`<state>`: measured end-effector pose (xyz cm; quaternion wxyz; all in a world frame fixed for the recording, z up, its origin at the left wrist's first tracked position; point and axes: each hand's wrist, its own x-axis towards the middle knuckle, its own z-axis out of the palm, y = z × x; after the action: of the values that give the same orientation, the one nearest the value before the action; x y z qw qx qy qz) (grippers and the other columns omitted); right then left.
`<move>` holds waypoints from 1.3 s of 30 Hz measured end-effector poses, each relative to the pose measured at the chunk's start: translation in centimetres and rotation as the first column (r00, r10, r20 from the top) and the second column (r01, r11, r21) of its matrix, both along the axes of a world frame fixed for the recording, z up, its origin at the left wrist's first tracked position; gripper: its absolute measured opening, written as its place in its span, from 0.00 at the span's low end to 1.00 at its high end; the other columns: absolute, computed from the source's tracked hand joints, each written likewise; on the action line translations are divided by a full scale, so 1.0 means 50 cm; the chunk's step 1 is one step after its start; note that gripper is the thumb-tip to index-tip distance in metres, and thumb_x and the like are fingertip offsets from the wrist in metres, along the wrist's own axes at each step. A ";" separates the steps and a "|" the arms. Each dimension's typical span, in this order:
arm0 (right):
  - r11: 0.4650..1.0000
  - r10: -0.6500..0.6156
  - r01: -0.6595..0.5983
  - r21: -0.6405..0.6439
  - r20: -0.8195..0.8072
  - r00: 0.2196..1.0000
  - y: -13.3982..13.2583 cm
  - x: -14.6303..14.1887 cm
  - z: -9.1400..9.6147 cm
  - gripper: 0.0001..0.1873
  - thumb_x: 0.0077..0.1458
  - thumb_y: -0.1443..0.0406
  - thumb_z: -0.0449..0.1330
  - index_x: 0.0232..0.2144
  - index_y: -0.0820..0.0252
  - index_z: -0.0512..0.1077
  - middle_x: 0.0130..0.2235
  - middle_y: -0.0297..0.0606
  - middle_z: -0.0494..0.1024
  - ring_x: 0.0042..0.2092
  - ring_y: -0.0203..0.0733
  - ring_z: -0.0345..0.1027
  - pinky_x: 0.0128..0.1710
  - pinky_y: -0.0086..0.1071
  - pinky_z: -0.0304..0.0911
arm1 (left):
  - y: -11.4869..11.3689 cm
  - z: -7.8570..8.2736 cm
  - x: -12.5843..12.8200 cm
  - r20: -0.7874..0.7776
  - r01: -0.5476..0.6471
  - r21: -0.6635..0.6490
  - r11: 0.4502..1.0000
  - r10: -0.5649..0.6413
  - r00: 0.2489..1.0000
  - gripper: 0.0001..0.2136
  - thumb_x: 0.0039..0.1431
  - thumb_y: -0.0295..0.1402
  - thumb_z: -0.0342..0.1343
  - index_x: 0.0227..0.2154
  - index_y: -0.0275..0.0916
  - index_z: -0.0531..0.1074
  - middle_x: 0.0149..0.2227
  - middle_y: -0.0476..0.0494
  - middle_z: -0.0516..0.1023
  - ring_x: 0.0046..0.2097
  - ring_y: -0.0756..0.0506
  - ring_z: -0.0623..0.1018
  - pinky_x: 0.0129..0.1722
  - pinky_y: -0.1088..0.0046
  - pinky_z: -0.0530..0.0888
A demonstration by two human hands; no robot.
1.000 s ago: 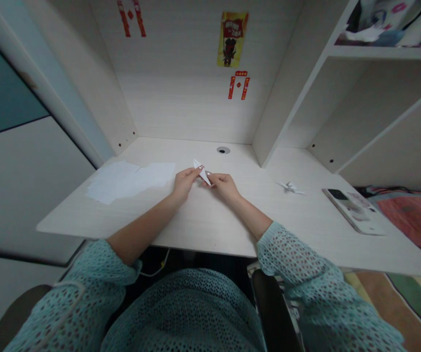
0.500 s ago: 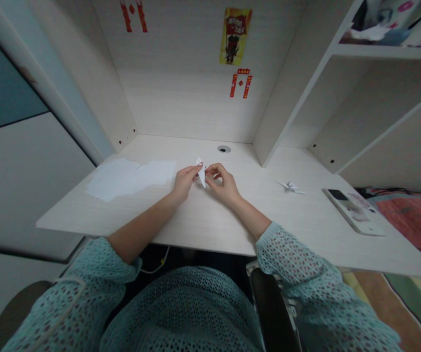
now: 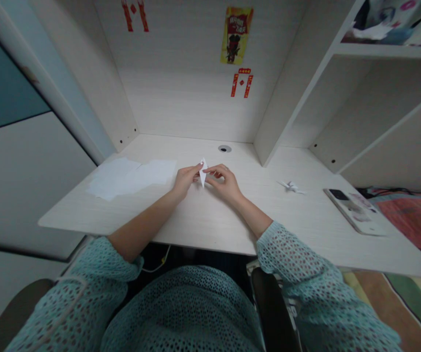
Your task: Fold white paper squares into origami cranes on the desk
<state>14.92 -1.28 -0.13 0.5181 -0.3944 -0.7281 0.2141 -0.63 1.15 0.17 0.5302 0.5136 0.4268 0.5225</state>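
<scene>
A small folded piece of white paper (image 3: 203, 171), narrow and pointed at both ends, stands nearly upright just above the pale desk (image 3: 210, 220). My left hand (image 3: 185, 178) pinches its left side with fingertips closed on it. My right hand (image 3: 224, 182) pinches the right side, its fingers curled around the fold. Both hands meet at the middle of the desk, wrists resting low.
Sheets of white paper (image 3: 130, 177) lie to the left. A finished folded paper figure (image 3: 290, 186) sits to the right, and beyond it a phone (image 3: 355, 211). A cable hole (image 3: 224, 148) is behind the hands. Shelf partitions rise at the right.
The folded paper has turned from a slant to nearly upright between my fingers. My right hand has shifted its grip slightly up and to the right.
</scene>
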 end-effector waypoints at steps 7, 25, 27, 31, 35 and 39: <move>0.997 -0.013 0.010 -0.072 -0.047 0.999 0.015 0.007 -0.012 0.09 0.46 0.59 0.65 0.32 0.55 0.76 0.33 0.36 0.75 0.35 0.38 0.66 0.36 0.33 0.61 | -0.018 0.017 -0.002 -0.246 -0.023 0.219 0.975 0.078 0.966 0.17 0.46 0.49 0.59 0.20 0.37 0.76 0.21 0.49 0.73 0.29 0.49 0.70 0.29 0.74 0.64; 0.914 -0.186 0.017 0.405 0.381 0.906 -0.001 0.037 0.017 0.09 0.54 0.60 0.59 0.38 0.52 0.76 0.37 0.39 0.73 0.41 0.45 0.62 0.40 0.39 0.60 | -0.016 0.006 0.008 -0.092 0.057 -0.094 0.994 -0.066 0.994 0.19 0.44 0.49 0.61 0.26 0.35 0.77 0.29 0.41 0.78 0.32 0.48 0.75 0.30 0.75 0.64; 0.888 -0.221 0.002 0.461 0.423 0.879 0.001 0.040 0.017 0.10 0.56 0.61 0.57 0.39 0.51 0.76 0.36 0.39 0.75 0.40 0.45 0.62 0.38 0.39 0.60 | -0.017 0.008 0.009 -0.081 0.041 -0.112 0.993 -0.050 0.995 0.18 0.44 0.48 0.61 0.27 0.35 0.77 0.31 0.40 0.79 0.34 0.47 0.76 0.31 0.74 0.65; 0.853 -0.238 -0.038 0.520 0.453 0.859 0.003 0.038 0.016 0.11 0.58 0.63 0.55 0.40 0.55 0.75 0.35 0.40 0.76 0.40 0.44 0.62 0.38 0.38 0.61 | -0.018 0.014 0.009 -0.084 0.032 -0.138 0.990 -0.044 0.996 0.17 0.43 0.47 0.62 0.27 0.35 0.77 0.31 0.39 0.79 0.35 0.45 0.76 0.32 0.73 0.66; 0.850 -0.207 -0.074 0.522 0.460 0.863 0.001 0.035 0.019 0.10 0.58 0.63 0.54 0.37 0.58 0.75 0.34 0.41 0.75 0.39 0.44 0.62 0.39 0.38 0.61 | -0.021 0.016 0.009 -0.072 0.092 -0.156 0.984 -0.104 0.992 0.17 0.43 0.45 0.62 0.27 0.34 0.78 0.30 0.39 0.79 0.33 0.46 0.76 0.33 0.72 0.67; 0.874 -0.206 -0.027 0.486 0.419 0.884 0.000 0.029 0.016 0.10 0.59 0.63 0.53 0.34 0.60 0.74 0.34 0.42 0.74 0.39 0.45 0.62 0.39 0.39 0.62 | -0.020 0.013 0.008 -0.070 0.103 -0.168 0.980 -0.116 0.991 0.15 0.44 0.44 0.62 0.28 0.35 0.78 0.28 0.41 0.78 0.32 0.47 0.75 0.32 0.73 0.67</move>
<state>16.37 -1.27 0.68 0.4223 -0.3277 -0.8396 -0.0962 -0.21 0.13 0.83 0.5812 0.5115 0.4598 0.4348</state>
